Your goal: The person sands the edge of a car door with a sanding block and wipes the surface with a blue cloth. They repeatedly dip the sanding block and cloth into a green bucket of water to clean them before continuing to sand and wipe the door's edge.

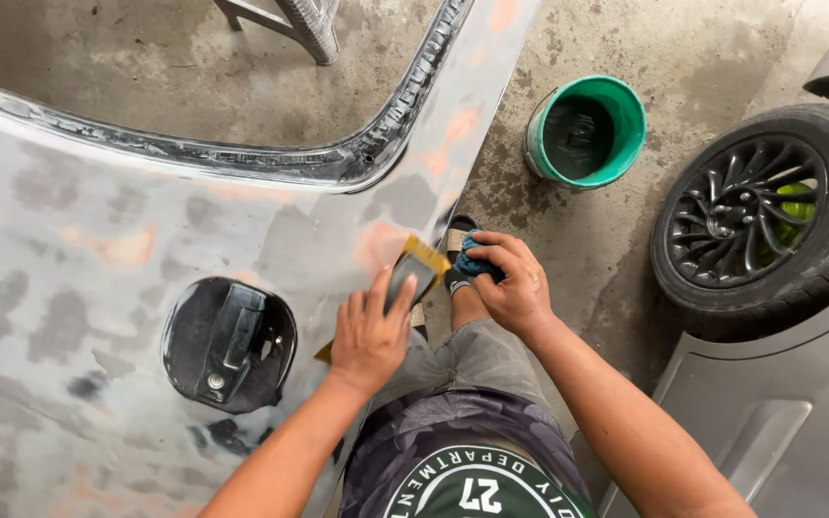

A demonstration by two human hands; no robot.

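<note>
left hand [368,336] flat over sanding block [413,271], half hidden | right hand [513,285] fingers clutch blue rag [477,255]

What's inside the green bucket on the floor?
The round green plastic bucket on the grey concrete floor holds dark, murky liquid that reflects light. Whatever may lie beneath that surface is hidden, so its bottom cannot be seen.
</note>
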